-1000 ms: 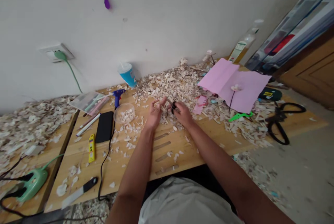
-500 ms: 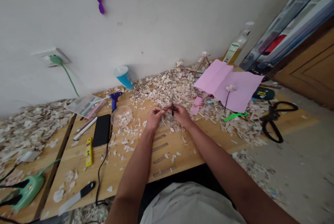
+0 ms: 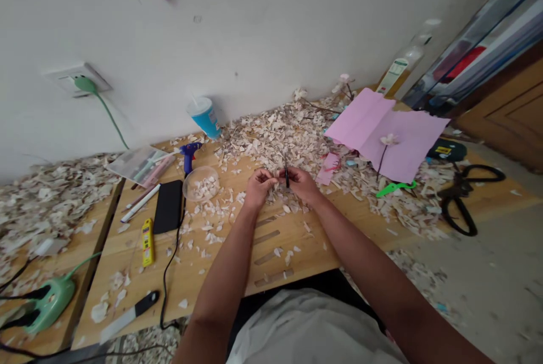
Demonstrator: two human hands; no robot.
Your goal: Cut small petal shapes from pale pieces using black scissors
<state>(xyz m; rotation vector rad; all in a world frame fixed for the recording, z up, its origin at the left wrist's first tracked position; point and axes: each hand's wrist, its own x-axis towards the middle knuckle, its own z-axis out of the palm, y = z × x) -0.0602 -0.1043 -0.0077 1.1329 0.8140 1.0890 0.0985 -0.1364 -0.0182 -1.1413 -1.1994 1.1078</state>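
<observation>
Scissors, since turned upright, are gripped by right hand; left hand, fingers pinched on an indistinct small piece, is best kept clear of blades.

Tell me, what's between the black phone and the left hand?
In the head view, from the black phone to the left hand: a black cord, a clear plastic bowl of pale bits, then pale scraps on the wooden table.

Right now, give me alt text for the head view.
A person's left hand and right hand are close together over a wooden table strewn with pale flaky scraps, the right holding a small black-handled tool, likely scissors. Leftward sit a clear round plastic dish and blue glue gun; rightward, pink paper sheets.
</observation>
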